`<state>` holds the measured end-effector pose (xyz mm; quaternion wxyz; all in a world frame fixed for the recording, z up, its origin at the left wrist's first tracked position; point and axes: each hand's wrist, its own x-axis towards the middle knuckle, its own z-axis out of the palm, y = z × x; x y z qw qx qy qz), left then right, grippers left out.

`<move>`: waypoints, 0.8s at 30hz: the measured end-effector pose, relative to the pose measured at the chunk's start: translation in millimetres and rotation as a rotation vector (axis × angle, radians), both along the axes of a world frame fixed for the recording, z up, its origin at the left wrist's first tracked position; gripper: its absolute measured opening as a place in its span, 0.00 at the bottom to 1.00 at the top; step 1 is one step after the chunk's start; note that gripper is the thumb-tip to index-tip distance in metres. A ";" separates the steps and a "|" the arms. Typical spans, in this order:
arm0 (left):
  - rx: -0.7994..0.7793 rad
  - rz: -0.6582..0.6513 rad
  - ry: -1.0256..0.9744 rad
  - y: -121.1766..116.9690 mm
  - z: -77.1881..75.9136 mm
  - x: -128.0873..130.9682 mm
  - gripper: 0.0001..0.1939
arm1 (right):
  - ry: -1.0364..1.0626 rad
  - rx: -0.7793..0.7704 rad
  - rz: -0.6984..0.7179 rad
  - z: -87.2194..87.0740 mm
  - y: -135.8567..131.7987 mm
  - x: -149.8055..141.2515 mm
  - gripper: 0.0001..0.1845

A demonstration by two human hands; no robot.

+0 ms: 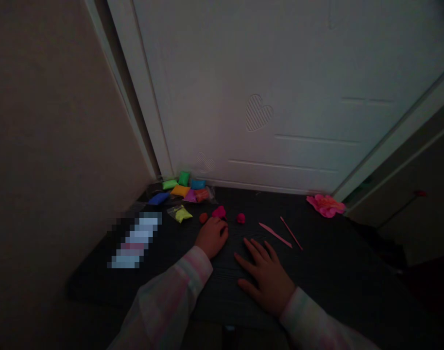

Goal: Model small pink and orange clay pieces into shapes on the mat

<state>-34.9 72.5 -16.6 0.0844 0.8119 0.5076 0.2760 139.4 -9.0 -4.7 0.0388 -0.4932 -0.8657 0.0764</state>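
Nearest, two pale sleeves with soft coloured bands, the left sleeve (167,291) and the right sleeve (313,311), reach over the front edge of the dark counter (338,267). The right hand (266,279) is palm down above or on the bare surface, fingers spread; its grip is wide and holds nothing visible. A little farther on, the left hand (212,238) bends its fingers downward, with a small gap showing beside the thumb; whether its grip closes on anything, I cannot tell.

To the left lies a bright oblong (136,243), blurred into blocks. Right of the hands, a flat pink tool (275,235) and a thin pink stick (291,233) lie slantwise, apart from each other. Just beyond the left fingertips sit a magenta lump (219,211) and an orange-red lump (203,218); a small magenta ball (241,218) rests to their right.

Left of these is a yellow packet (182,214). Behind it, a cluster of coloured packets (180,190) includes blue, green, orange, purple and red. A pink ruffled piece (326,206) lies at the far right corner. Beyond everything rises a pale panel (207,97) with heart-shaped reliefs.
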 end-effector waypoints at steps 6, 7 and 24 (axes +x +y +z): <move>-0.004 0.001 0.009 -0.2 0.4 -0.3 0.08 | -0.010 0.007 -0.091 0.8 1.1 -1.0 0.30; -0.005 0.001 0.008 -0.2 0.4 -0.3 0.08 | -0.013 0.008 -0.082 0.8 1.1 -1.0 0.30; -0.020 0.003 -0.008 -0.7 -0.1 -0.1 0.09 | 0.118 0.057 -0.065 -6.7 4.2 3.4 0.29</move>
